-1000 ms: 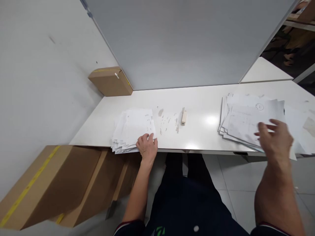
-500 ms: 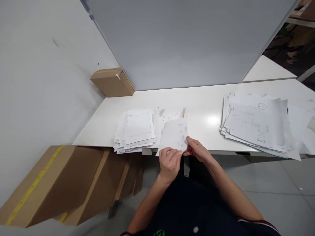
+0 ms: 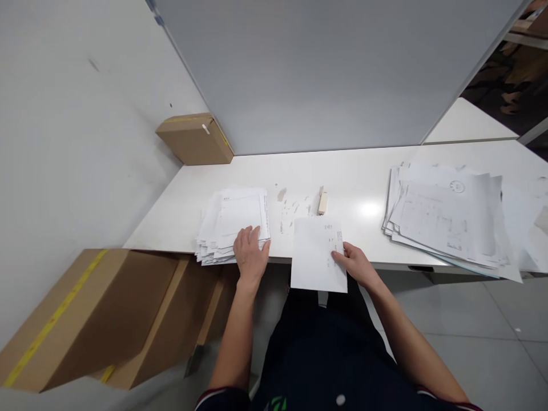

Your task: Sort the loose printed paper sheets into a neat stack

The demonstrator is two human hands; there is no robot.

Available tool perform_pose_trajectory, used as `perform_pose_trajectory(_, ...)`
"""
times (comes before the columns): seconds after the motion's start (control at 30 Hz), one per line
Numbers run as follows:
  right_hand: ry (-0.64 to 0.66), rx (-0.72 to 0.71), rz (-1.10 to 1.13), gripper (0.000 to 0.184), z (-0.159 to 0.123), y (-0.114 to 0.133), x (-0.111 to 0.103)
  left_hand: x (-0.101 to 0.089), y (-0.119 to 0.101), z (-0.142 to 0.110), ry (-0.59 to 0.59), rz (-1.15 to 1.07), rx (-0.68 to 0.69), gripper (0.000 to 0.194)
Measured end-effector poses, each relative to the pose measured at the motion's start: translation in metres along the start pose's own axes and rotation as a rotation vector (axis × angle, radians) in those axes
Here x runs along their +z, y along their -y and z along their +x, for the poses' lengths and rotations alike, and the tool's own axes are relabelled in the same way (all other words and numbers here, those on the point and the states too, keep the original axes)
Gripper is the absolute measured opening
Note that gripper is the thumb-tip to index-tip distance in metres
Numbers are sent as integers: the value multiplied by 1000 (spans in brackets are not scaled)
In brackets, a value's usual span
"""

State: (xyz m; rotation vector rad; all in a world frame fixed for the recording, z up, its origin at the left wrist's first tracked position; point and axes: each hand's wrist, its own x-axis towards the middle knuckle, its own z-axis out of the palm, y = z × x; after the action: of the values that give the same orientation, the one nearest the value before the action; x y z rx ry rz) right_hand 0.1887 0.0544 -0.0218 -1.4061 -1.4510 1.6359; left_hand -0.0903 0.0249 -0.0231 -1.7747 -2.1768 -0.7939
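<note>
My right hand (image 3: 355,264) pinches the right edge of a white printed sheet of paper (image 3: 317,254), thumb on top. The sheet reaches over the table's front edge, its print near the right side. My left hand (image 3: 251,251) rests with fingers apart on the near right part of a paper stack (image 3: 242,208) to the left. Just beyond the held sheet, a small cream-coloured object (image 3: 322,203), maybe a stapler, lies on the table.
The white table (image 3: 342,171) runs along a grey panel (image 3: 325,74). On the right lies a larger, uneven paper pile (image 3: 445,211). A cardboard box (image 3: 194,140) stands at the back left corner. Big cardboard boxes (image 3: 94,319) stand on the floor at left.
My left hand has let go of the sheet and moved left onto the paper stack. My right hand has drawn the sheet nearer and slightly right, uncovering the small cream-coloured object.
</note>
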Motion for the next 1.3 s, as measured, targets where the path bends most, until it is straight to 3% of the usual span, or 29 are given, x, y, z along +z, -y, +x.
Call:
perform_pose_trajectory(0.17,6,-16,-66,28,3,-5,1,4,7,5,97,38,-38,38)
perform_pose_trajectory(0.6,20,-10,-65,26,6,-6,-1,-14,11,24,323,-24,-170,28)
perform_pose_trajectory(0.77,14,-12,-73,27,7,-9,-1,-10,16,25,214,-189,-192,21)
perform_pose_trajectory(0.93,22,-17,-68,27,8,-11,-2,-7,19,26,72,-379,-300,12)
perform_pose_trajectory(1.07,27,-7,-40,27,7,-9,-1,-14,12,25,-48,-423,-349,14)
perform_pose_trajectory(1.17,16,-2,-26,27,6,-7,-1,-25,-11,13,-96,-508,-257,13)
perform_pose_trajectory(1.3,16,-20,42,27,3,-4,2,-29,-60,-21,33,-608,60,5)
